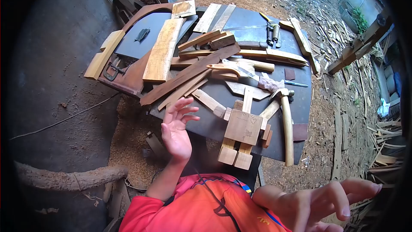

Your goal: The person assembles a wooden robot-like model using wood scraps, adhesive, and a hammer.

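Observation:
My left hand (177, 135) is raised at the near edge of the dark table (298, 90), palm showing and fingers apart, holding nothing. At the lower right my right hand (326, 202) reaches out with spread fingers, also empty, clear of the table. Between them, at the table's near edge, lies a figure-like assembly of wooden blocks (243, 126) with a small heart drawn on its square middle block. Just right of it rests a hammer (286, 124) with a pale wooden handle. A dark red sandpaper-like piece (300, 132) lies beside the hammer.
Boards (164, 51) and a long dark plank (189, 75) lie across the table. Chisels (275, 34), a handsaw (227, 67) and a crumpled cloth (269, 83) are farther back. A clamp (112, 72) sits left. A wooden post (362, 45) stands right; a log (71, 176) lies lower left.

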The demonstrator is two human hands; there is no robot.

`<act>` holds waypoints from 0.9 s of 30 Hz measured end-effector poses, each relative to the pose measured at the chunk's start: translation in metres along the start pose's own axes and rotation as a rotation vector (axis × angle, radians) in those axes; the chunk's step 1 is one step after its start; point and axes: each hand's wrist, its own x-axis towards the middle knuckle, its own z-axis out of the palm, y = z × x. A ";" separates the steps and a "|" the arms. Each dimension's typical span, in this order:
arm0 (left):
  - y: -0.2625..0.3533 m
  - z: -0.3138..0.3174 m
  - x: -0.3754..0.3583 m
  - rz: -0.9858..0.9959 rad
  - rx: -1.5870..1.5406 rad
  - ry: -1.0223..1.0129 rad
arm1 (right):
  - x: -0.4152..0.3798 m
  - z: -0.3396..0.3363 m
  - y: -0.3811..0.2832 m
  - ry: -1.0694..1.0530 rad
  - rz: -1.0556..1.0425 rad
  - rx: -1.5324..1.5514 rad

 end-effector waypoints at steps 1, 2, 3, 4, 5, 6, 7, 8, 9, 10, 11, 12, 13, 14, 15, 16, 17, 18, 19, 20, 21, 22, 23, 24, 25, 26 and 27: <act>-0.003 -0.003 -0.001 -0.004 0.020 0.008 | 0.002 -0.001 -0.001 -0.010 0.038 -0.003; -0.006 -0.006 -0.004 -0.009 0.038 0.014 | 0.004 -0.002 -0.003 -0.019 0.076 -0.006; -0.009 -0.007 -0.007 -0.014 0.056 0.021 | 0.012 -0.002 -0.007 -0.054 0.161 -0.031; -0.011 -0.008 -0.010 -0.026 0.072 0.011 | 0.016 -0.003 -0.010 -0.089 0.245 -0.055; -0.013 -0.007 -0.013 -0.041 0.071 0.007 | 0.014 -0.003 -0.010 -0.066 0.217 -0.054; -0.016 -0.006 -0.015 -0.055 0.070 0.004 | 0.010 -0.003 -0.008 -0.044 0.188 -0.053; -0.017 -0.005 -0.016 -0.068 0.069 0.003 | 0.008 -0.003 -0.008 -0.023 0.162 -0.049; -0.018 -0.004 -0.017 -0.067 0.071 -0.001 | 0.007 -0.004 -0.010 -0.026 0.162 -0.053; -0.019 -0.004 -0.018 -0.067 0.074 -0.005 | 0.007 -0.004 -0.011 -0.028 0.163 -0.058; -0.020 -0.004 -0.018 -0.066 0.077 -0.009 | 0.007 -0.005 -0.010 -0.034 0.162 -0.057; -0.020 -0.002 -0.017 -0.064 0.080 -0.015 | 0.008 -0.004 -0.009 -0.040 0.161 -0.057; -0.020 -0.001 -0.017 -0.063 0.085 -0.020 | 0.008 -0.004 -0.004 -0.047 0.159 -0.052; -0.020 0.000 -0.018 -0.063 0.090 -0.026 | 0.009 -0.004 0.000 -0.054 0.157 -0.047; -0.020 -0.001 -0.018 -0.068 0.089 -0.027 | 0.010 -0.006 0.001 -0.061 0.159 -0.046; -0.020 -0.001 -0.019 -0.072 0.086 -0.029 | 0.010 -0.007 0.002 -0.071 0.160 -0.046; -0.022 0.000 -0.018 -0.074 0.081 -0.031 | 0.011 -0.009 0.002 -0.083 0.160 -0.046; -0.024 0.000 -0.017 -0.070 0.091 -0.032 | 0.012 -0.009 0.003 -0.081 0.146 -0.050; -0.026 -0.001 -0.018 -0.070 0.103 -0.033 | 0.012 -0.008 0.002 -0.077 0.134 -0.054; -0.028 -0.001 -0.019 -0.074 0.114 -0.035 | 0.012 -0.007 0.001 -0.068 0.121 -0.061; -0.028 -0.001 -0.021 -0.079 0.113 -0.034 | 0.012 -0.008 0.001 -0.077 0.123 -0.041; -0.028 0.000 -0.021 -0.081 0.113 -0.034 | 0.013 -0.011 0.001 -0.088 0.123 -0.020; -0.029 0.000 -0.020 -0.079 0.112 -0.033 | 0.013 -0.013 0.002 -0.101 0.122 0.003; -0.029 0.000 -0.020 -0.081 0.114 -0.034 | 0.013 -0.014 0.001 -0.102 0.139 -0.004; -0.030 -0.001 -0.021 -0.082 0.115 -0.032 | 0.013 -0.016 -0.001 -0.103 0.158 -0.011; -0.031 -0.002 -0.021 -0.082 0.117 -0.031 | 0.013 -0.016 -0.001 -0.106 0.176 -0.017; -0.030 -0.001 -0.020 -0.079 0.105 -0.027 | 0.012 -0.015 -0.001 -0.089 0.159 -0.022; -0.030 -0.001 -0.020 -0.081 0.094 -0.024 | 0.010 -0.013 0.001 -0.069 0.141 -0.029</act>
